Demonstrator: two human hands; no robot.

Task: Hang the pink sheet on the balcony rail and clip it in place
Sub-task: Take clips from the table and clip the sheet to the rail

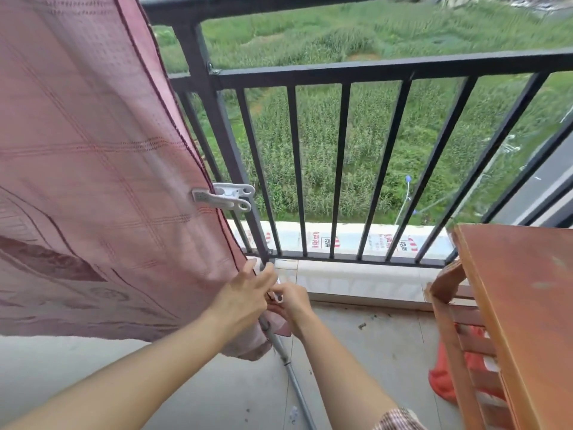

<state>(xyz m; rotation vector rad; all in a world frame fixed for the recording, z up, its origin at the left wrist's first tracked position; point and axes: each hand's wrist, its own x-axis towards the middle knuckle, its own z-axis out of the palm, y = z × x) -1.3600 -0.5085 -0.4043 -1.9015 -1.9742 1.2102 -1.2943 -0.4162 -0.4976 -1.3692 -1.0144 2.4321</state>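
Pink sheet hangs at 9 o'clock, its edge pinned to the rail post by a white clip. At 6 o'clock of that, right hand curls round a second clip at the sheet's lower corner. Left hand touches there, grip unclear.

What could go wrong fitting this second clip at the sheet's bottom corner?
The lower clip, between the left hand and right hand, could slip and drop through the railing bars. It may bite only the pink sheet, missing the post. The grey pole below might get knocked.
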